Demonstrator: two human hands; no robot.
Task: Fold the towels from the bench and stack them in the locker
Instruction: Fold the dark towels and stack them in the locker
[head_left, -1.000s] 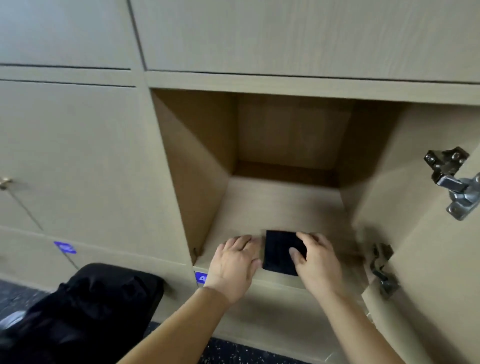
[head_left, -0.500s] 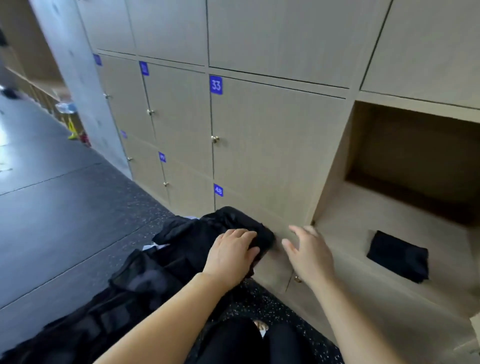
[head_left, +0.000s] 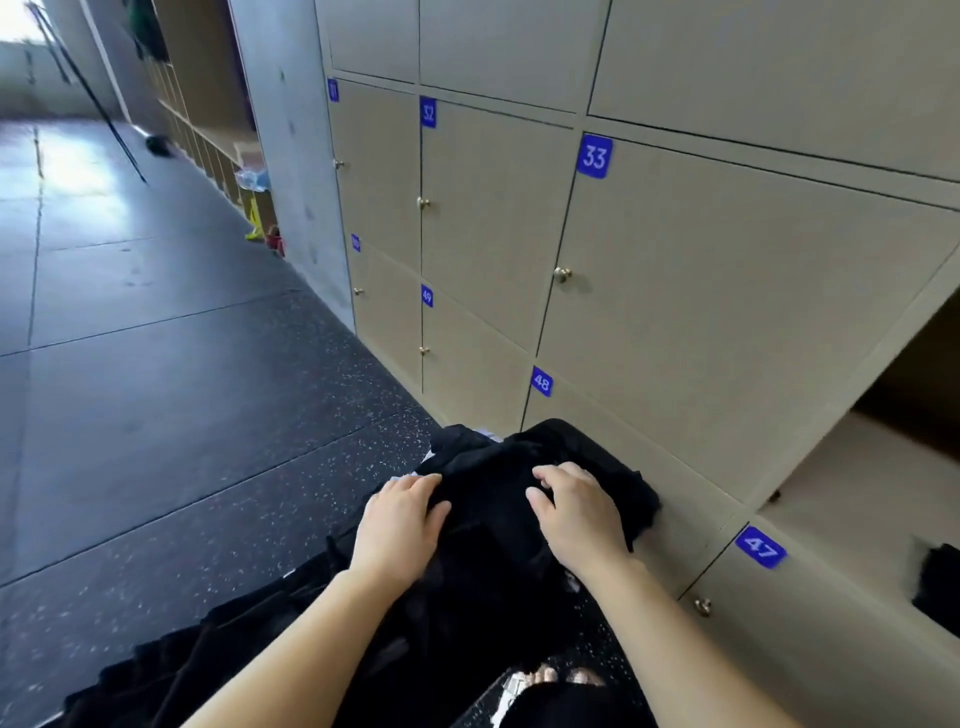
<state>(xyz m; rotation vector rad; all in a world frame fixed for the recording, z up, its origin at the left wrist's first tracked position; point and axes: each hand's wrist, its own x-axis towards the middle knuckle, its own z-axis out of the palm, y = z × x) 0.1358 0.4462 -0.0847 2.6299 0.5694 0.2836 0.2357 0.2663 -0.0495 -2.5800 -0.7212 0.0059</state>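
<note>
Black fabric fills the lower middle of the view. A heap of crumpled black towels (head_left: 488, 525) lies at about 6 o'clock, running off toward 7 o'clock, and its far end touches the foot of the locker wall. What it lies on is hidden beneath it.

Both bare hands are on top of the heap, near each other but apart. The left hand (head_left: 400, 525) lies at the 9 o'clock side of the mound with its fingers spread over the cloth. Whether it pinches any fabric cannot be told. The right hand (head_left: 576, 514) sits at the 3 o'clock side with fingers curled and thumb drawn in, grasping a fold of the heap.

The wall of beige wooden locker doors (head_left: 727, 291) runs from 12 o'clock down to 4 o'clock, each door with a small brass knob (head_left: 561, 274). Square blue number plates read 33 (head_left: 594, 156), 48 (head_left: 541, 382) and 47 (head_left: 760, 546).

At 3 o'clock one open beige locker compartment (head_left: 852, 467) shows its pale floor. On that floor, at about 4 o'clock and cut by the frame edge, lies a small folded black towel (head_left: 940, 587), well apart from both hands.

A dark speckled rubber floor (head_left: 208, 415) spreads from 8 to 10 o'clock.
</note>
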